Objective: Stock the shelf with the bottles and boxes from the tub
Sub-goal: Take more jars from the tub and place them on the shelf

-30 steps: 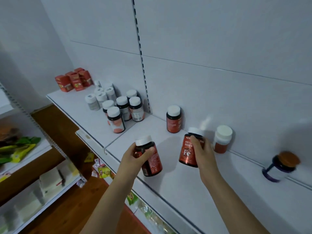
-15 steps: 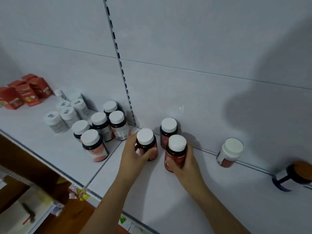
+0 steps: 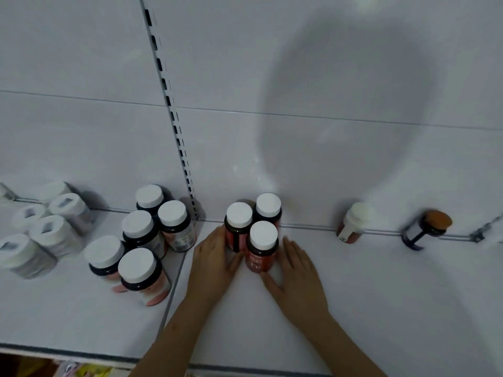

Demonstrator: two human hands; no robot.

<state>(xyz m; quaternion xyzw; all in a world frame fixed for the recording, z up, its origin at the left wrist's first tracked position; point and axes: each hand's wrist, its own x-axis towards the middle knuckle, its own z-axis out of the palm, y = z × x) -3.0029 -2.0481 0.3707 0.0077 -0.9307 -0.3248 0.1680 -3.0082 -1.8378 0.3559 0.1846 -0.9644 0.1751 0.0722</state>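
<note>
We look down on a white shelf [image 3: 353,308] backed by a white panel. Three red bottles with white caps stand upright in a tight cluster near the back: the front bottle [image 3: 261,247], marked "Fe", touches the left bottle [image 3: 237,227], and the rear bottle [image 3: 269,208] stands against the panel. We cannot tell what any bottle contains, since all caps are on.

The left hand [image 3: 215,261] rests beside the left bottle, fingers straight along its side and thumb reaching toward the front bottle; it grips nothing. The right hand [image 3: 299,270] lies flat on the shelf just right of the front bottle, fingers relaxed and extended, thumb angled toward the bottle's base.

Left of the slotted upright [image 3: 174,118] we see five dark bottles with white caps [image 3: 138,268] grouped closely, and farther left several pale bottles [image 3: 46,229], blurred. To the right, well apart from the cluster, a white-capped red bottle [image 3: 352,223] and a dark jar with an orange lid [image 3: 427,227] stand at the back edge.
</note>
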